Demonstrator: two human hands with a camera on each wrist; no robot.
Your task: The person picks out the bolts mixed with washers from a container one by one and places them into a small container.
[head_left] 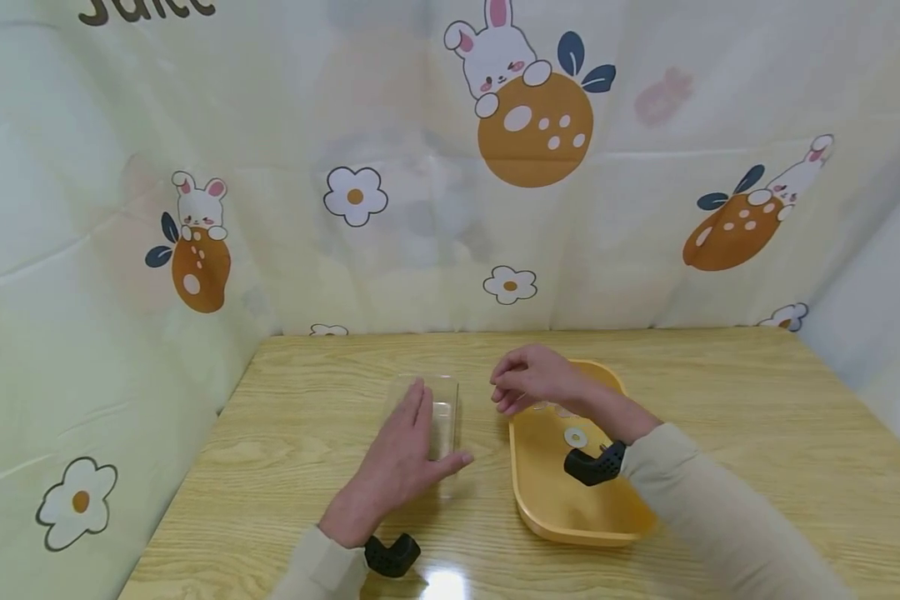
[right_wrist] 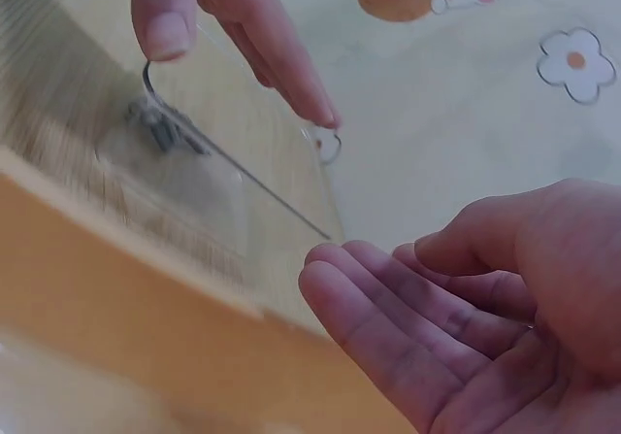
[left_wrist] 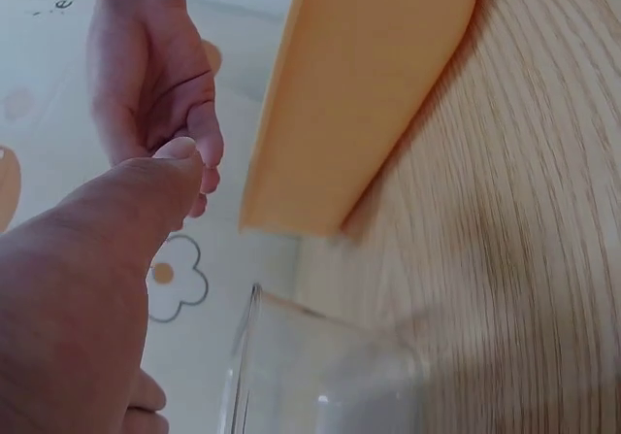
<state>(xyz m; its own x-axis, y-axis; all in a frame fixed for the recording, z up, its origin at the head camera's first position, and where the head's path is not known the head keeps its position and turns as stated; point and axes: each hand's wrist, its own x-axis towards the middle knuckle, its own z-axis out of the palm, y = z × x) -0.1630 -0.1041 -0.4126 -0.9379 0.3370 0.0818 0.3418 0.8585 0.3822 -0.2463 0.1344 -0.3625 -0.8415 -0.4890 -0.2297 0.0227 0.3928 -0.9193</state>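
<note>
My left hand is held over a clear plastic box, fingers straight and thumb spread to the right. Its thumb is close to the box's rim in the right wrist view; whether they touch I cannot tell. Several small dark metal pieces appear within the box's outline, blurred. To the right, my right hand hovers by the left rim of an orange tray. Its fingers are loosely bent, with nothing visible in them. Inside the tray lies a pale ring-shaped washer, with more round pieces partly behind the right arm.
Both things stand on a wood-grain table. A patterned cloth hangs along its back and left side. Each wrist wears a black camera mount. The right forearm crosses above the tray and hides part of it.
</note>
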